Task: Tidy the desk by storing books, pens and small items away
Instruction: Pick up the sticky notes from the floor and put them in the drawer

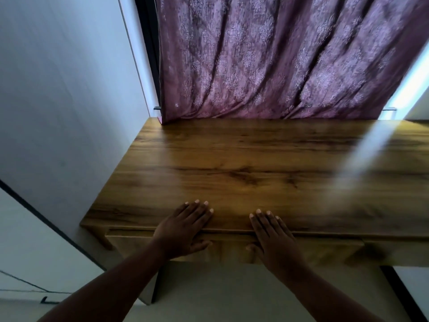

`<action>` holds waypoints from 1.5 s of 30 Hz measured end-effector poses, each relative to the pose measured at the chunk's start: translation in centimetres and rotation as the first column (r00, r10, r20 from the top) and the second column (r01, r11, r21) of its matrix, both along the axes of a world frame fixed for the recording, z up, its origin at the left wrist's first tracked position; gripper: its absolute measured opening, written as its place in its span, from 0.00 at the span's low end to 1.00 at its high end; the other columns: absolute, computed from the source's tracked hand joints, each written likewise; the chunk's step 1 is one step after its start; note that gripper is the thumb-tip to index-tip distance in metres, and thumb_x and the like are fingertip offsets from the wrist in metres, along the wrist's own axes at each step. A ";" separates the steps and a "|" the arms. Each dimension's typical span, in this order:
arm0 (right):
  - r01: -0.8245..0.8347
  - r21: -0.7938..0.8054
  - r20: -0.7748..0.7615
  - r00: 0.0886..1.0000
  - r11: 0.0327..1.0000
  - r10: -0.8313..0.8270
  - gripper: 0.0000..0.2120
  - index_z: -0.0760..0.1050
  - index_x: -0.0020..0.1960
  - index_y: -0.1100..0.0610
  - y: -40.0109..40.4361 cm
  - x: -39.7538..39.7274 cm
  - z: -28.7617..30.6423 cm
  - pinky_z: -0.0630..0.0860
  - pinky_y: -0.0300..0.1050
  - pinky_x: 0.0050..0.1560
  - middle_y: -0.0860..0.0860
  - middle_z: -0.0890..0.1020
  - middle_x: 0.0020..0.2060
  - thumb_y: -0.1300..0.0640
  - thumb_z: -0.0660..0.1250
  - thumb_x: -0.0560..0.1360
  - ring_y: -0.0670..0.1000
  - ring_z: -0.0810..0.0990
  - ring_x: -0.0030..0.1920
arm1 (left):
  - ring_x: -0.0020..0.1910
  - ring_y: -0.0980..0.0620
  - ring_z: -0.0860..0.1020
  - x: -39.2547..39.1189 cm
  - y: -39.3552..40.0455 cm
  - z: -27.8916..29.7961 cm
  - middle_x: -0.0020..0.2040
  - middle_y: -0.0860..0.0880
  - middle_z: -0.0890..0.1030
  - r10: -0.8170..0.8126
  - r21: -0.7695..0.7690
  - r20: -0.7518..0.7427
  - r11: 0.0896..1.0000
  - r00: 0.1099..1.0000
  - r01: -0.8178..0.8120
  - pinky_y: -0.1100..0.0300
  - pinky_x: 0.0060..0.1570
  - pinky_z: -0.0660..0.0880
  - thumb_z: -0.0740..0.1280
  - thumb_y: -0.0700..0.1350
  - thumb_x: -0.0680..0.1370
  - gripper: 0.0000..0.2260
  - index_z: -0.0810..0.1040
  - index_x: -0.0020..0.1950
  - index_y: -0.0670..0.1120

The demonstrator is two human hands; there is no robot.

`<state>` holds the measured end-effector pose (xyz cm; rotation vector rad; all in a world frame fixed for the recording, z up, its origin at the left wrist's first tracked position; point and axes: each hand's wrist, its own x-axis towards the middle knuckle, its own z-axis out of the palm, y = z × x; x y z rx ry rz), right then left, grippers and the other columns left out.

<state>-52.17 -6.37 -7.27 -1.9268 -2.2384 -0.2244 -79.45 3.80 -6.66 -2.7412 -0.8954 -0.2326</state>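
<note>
— Looking down at a wooden surface [255, 163], grain running left to right, top bare in view. Where are the hands?

— Both lying flat at the near edge. Left hand [183, 228] spreading its fingers [197, 206] over the edge and onto the top, thumb hanging down in front. Right hand [271, 235] doing the same just beside it, a gap showing between the two.

— Clamping on anything?

— Gripping nothing; palms down, fingers stretched out, only pressing on wood.

— And under the palms?

— Resting across the top line of a drawer front [232, 249], set just below the edge. Sitting nearly flush; whether fully pushed in, impossible to tell.

— Books, pens, small items?

— Showing nowhere in view.

— Behind?

— Hanging at the far edge, a purple patterned curtain [278, 61], hem touching the back of the wood. Standing to the left, a pale wall [65, 89]. Falling across the right part, a bright streak of light [369, 154].
</note>
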 end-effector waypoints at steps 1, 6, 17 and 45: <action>0.014 0.016 -0.007 1.000 1.000 -0.014 0.33 0.65 0.70 0.57 0.0 -0.2 -0.1 0.54 0.50 0.70 0.58 0.75 0.65 0.41 0.58 0.70 0.60 0.75 0.64 | 0.69 0.42 0.70 0.1 0.0 -0.1 0.71 0.42 0.71 0.003 -0.008 0.008 1.000 1.000 -0.003 0.47 0.67 0.68 0.55 0.66 0.77 0.32 0.68 0.72 0.45; 0.053 0.077 0.010 0.998 0.996 -0.054 0.27 0.73 0.66 0.57 0.5 -0.3 -0.7 0.65 0.52 0.66 0.57 0.78 0.62 0.47 0.57 0.72 0.59 0.77 0.62 | 0.65 0.41 0.74 0.4 -0.2 -0.2 0.68 0.42 0.75 0.030 0.026 0.049 0.999 0.998 -0.031 0.46 0.62 0.73 0.51 0.62 0.80 0.28 0.70 0.70 0.45; 0.214 -0.024 -0.011 0.977 0.977 -0.214 0.32 0.63 0.72 0.64 -10.1 1.6 -3.7 0.58 0.54 0.72 0.60 0.69 0.70 0.47 0.62 0.74 0.59 0.66 0.71 | 0.71 0.38 0.66 3.9 -4.6 -1.5 0.72 0.39 0.69 0.225 -0.049 0.154 0.974 0.962 -0.220 0.46 0.71 0.56 0.56 0.59 0.77 0.30 0.69 0.72 0.41; 0.764 -0.585 -0.064 -0.378 -0.272 -0.924 0.34 0.67 0.68 0.67 -86.5 -4.9 -20.9 0.55 0.55 0.68 0.64 0.75 0.64 0.46 0.55 0.70 0.63 0.73 0.65 | 0.76 0.45 0.35 37.5 -77.9 -17.6 0.78 0.45 0.39 -0.893 -0.597 -0.429 0.168 -0.135 0.785 0.50 0.72 0.33 0.33 0.66 0.73 0.38 0.38 0.78 0.45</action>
